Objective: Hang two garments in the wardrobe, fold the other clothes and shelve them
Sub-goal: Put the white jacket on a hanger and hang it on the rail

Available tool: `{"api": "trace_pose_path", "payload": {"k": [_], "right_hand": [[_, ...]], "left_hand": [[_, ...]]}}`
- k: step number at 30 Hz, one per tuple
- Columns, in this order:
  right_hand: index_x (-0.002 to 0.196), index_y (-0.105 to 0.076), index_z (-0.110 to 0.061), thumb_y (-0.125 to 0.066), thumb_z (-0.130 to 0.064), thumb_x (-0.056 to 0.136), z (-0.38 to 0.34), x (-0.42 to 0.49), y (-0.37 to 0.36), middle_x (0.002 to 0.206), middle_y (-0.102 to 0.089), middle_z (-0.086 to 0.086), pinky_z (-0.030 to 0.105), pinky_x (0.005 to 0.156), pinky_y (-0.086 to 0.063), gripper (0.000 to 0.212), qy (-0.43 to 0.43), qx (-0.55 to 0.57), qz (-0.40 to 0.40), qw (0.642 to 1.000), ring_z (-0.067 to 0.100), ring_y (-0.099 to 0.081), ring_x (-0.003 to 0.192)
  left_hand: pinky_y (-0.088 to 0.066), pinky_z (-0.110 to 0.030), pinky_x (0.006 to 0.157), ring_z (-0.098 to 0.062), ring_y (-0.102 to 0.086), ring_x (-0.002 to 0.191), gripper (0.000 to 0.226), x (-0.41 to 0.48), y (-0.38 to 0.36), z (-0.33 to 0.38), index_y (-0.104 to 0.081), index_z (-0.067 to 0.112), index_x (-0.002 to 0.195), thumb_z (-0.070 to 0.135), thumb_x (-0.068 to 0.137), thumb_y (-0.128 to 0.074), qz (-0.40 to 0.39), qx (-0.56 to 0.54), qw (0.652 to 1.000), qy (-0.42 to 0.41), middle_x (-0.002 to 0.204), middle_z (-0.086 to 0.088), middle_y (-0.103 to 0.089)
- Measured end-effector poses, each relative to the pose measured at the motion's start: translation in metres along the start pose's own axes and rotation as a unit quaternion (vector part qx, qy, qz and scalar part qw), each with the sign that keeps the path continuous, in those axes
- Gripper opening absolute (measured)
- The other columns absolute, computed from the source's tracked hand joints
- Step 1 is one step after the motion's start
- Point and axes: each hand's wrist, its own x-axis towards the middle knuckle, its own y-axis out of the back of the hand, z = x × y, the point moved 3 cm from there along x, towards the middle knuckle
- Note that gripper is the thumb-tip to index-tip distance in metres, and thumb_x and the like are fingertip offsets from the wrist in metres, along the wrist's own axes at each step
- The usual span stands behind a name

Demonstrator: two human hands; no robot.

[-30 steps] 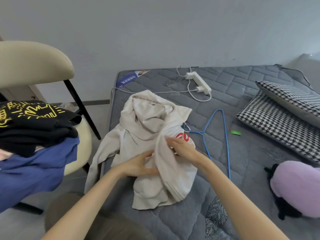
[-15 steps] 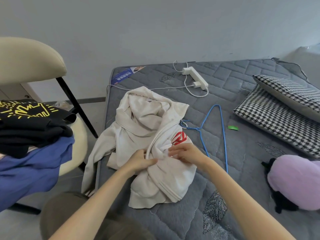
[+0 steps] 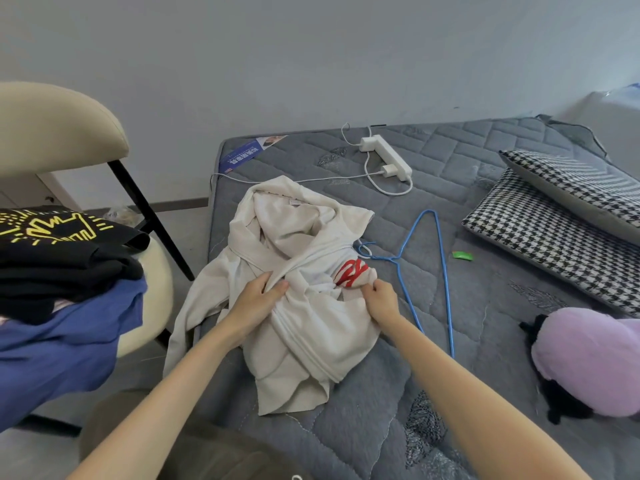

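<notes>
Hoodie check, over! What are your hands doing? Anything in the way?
Left hand grips cream hoodie, right hand pinches it by red print. Hoodie bunched on mattress, unfolded. Blue hanger beside it, hook at its edge.

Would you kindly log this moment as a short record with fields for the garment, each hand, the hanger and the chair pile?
Garment: cream hoodie, crumpled on the grey mattress, red print showing
Left hand: grips a fold of the hoodie
Right hand: pinches fabric beside the red print
Hanger: blue wire hanger, flat on the mattress, right of the hoodie, unloaded
Chair pile: black garment with yellow print over a blue garment, on the cream chair
</notes>
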Motion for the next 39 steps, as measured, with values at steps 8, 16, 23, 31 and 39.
{"api": "trace_pose_path", "payload": {"k": [8, 16, 23, 31, 39], "right_hand": [[0.092, -0.060, -0.017, -0.042, -0.033, 0.099, -0.121, -0.003, 0.063, 0.091, -0.063, 0.000, 0.031, 0.076, -0.041, 0.025, 0.226, 0.039, 0.156, 0.961, 0.016, -0.055, 0.087], [0.096, -0.068, -0.026, -0.059, -0.049, 0.088, -0.163, 0.004, 0.101, 0.094, -0.067, -0.010, 0.018, 0.070, -0.042, 0.026, 0.278, -0.150, 0.034, 0.948, 0.009, -0.061, 0.091], [0.149, -0.026, -0.023, -0.058, -0.047, 0.088, -0.017, 0.028, 0.086, 0.151, -0.035, 0.004, 0.043, 0.113, -0.024, 0.073, 0.050, -0.415, -0.130, 0.899, 0.027, -0.031, 0.139], [0.152, -0.001, -0.015, -0.048, -0.023, 0.096, 0.045, 0.015, 0.087, 0.138, -0.048, 0.017, 0.043, 0.097, -0.045, 0.074, 0.027, -0.429, -0.055, 0.901, 0.033, -0.052, 0.119], [0.108, -0.035, -0.015, -0.032, -0.036, 0.102, 0.054, 0.027, 0.082, 0.111, -0.062, 0.015, 0.037, 0.075, -0.041, 0.022, 0.064, -0.493, 0.011, 0.868, 0.033, -0.060, 0.098]], "left_hand": [[-0.040, -0.004, 0.056, 0.002, -0.061, 0.072, 0.006, 0.000, 0.037, 0.042, -0.064, 0.020, 0.096, 0.022, 0.093, -0.059, 0.070, 0.037, 0.993, -0.087, 0.082, 0.010, -0.064], [-0.037, -0.014, 0.058, -0.008, -0.053, 0.071, 0.013, 0.002, 0.023, 0.048, -0.064, 0.017, 0.084, 0.026, 0.092, -0.059, 0.035, 0.140, 0.985, -0.093, 0.076, 0.007, -0.060], [-0.044, -0.018, 0.080, -0.004, -0.056, 0.102, 0.035, -0.009, -0.021, 0.004, -0.053, 0.029, 0.119, 0.045, 0.089, -0.058, -0.154, 0.228, 0.962, 0.001, 0.114, 0.016, -0.059], [-0.035, -0.026, 0.092, -0.011, -0.039, 0.131, 0.089, -0.004, -0.033, -0.006, -0.007, 0.048, 0.146, 0.064, 0.077, -0.060, -0.095, 0.231, 0.968, 0.005, 0.144, 0.016, -0.038], [-0.036, -0.032, 0.105, -0.015, -0.038, 0.134, 0.061, 0.006, -0.040, -0.014, -0.025, 0.054, 0.140, 0.063, 0.085, -0.049, -0.118, 0.272, 0.955, 0.013, 0.149, 0.008, -0.038]]}}
